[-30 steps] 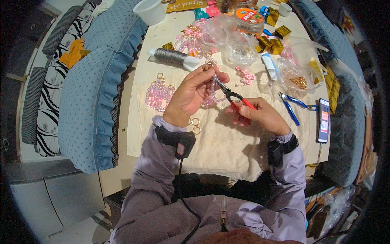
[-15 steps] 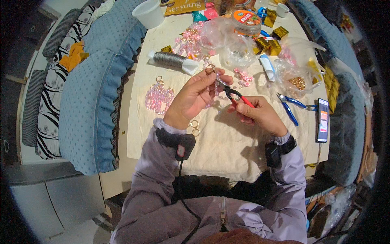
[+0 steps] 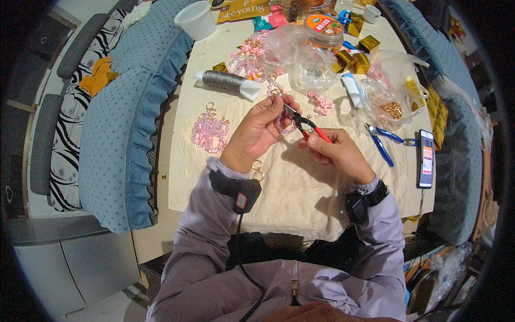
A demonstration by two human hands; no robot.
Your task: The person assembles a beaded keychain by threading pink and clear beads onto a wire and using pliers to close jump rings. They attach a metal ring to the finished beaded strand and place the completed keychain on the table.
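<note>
My left hand (image 3: 257,129) is raised over the cloth-covered table (image 3: 289,182) and pinches a small pink beaded piece (image 3: 280,122) with a metal ring at its top. My right hand (image 3: 338,153) grips red-handled pliers (image 3: 308,126), whose black jaws meet the beaded piece at my left fingertips. A finished pink beaded ornament (image 3: 209,131) lies on the cloth to the left of my left hand. Two small metal rings (image 3: 257,170) lie by my left wrist.
Blue-handled pliers (image 3: 385,140) and a phone (image 3: 426,158) lie at the right. A grey thread spool (image 3: 225,81), loose pink beads (image 3: 321,103), clear bags, gold packets (image 3: 354,60), an orange-lidded jar (image 3: 323,28) and a white cup (image 3: 197,19) crowd the far side. Blue cushioned seats (image 3: 123,134) flank the table.
Both hands stay together over the cloth. The pliers' jaws have shifted slightly along the beaded piece while my left fingers keep their pinch.
</note>
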